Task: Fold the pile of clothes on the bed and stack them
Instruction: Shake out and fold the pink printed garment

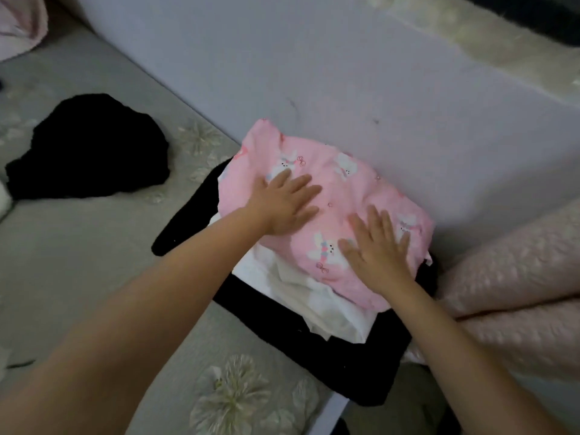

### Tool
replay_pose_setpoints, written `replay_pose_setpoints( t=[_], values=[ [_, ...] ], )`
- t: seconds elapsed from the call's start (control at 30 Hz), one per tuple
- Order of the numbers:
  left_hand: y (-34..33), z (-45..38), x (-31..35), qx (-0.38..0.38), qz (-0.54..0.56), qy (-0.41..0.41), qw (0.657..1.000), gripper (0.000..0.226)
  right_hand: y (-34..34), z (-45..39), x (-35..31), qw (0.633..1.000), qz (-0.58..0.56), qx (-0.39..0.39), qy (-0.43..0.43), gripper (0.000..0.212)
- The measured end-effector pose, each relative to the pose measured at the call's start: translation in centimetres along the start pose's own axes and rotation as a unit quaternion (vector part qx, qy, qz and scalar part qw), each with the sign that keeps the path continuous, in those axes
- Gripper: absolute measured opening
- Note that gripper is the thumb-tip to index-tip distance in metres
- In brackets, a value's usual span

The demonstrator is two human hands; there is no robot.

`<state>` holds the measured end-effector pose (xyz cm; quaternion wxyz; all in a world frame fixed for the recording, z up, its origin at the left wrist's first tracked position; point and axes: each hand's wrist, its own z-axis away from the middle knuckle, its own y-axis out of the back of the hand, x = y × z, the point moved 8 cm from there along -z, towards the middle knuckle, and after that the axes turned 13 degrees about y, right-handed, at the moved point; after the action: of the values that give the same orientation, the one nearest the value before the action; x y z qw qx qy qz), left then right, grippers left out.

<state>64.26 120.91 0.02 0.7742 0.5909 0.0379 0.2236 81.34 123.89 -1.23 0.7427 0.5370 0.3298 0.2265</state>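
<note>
**Both palms flat on the pink top of the stack**

Head view: the left hand (284,204) and right hand (378,246) lie with straight, spread fingers on the folded pink bunny-print garment (332,199). It tops a white garment (301,296) and a black garment (351,356) on the bed (78,277), against the wall (376,89). An unfolded black garment (91,146) lies at ten o'clock, well apart. A pink quilt (518,293) lies at three o'clock.

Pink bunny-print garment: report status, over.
Left hand and right hand flat on pink bunny-print garment, atop stack. Loose black garment unfolded. Nothing obstructing.
</note>
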Motion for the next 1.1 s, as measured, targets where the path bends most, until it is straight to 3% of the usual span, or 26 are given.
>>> replay_pose_setpoints(
  t=[0.1, 0.27, 0.37, 0.6, 0.77, 0.83, 1.0, 1.1],
  values=[
    [0.7, -2.2, -1.3, 0.021, -0.029, 0.064, 0.997, 0.054, 0.7, -0.8, 2.3, 0.997, 0.052, 0.019, -0.048, 0.058],
    [-0.7, -5.4, -4.0, -0.001, 0.003, 0.162, 0.987, 0.066, -0.9, -2.1, 4.5, 0.986, -0.034, -0.007, -0.161, 0.065],
    [-3.2, -7.3, -3.3, -0.003, -0.008, 0.144, 0.990, 0.068, -3.6, -1.3, 5.8, 0.968, -0.073, -0.013, -0.242, 0.069],
    [-6.7, -10.4, -2.5, -0.012, -0.034, 0.109, 0.993, 0.067, -7.2, -1.5, 6.2, 0.952, -0.076, 0.010, -0.296, 0.072],
    [-4.2, -9.0, -2.0, -0.037, -0.098, 0.130, 0.986, 0.068, -5.8, -1.3, 6.2, 0.958, -0.082, -0.036, -0.271, 0.070],
    [-1.8, -7.5, -1.0, -0.009, -0.079, 0.138, 0.987, 0.065, -4.2, -1.1, 5.9, 0.962, -0.082, -0.047, -0.256, 0.069],
    [3.0, -1.5, -0.5, 0.052, -0.031, 0.147, 0.987, 0.057, 2.4, -1.2, 2.9, 0.981, -0.091, 0.070, -0.159, 0.055],
    [4.3, 3.0, -1.6, 0.066, -0.054, 0.178, 0.980, 0.055, 4.1, -1.4, -0.9, 0.990, -0.096, 0.089, -0.061, 0.049]
  ],
)
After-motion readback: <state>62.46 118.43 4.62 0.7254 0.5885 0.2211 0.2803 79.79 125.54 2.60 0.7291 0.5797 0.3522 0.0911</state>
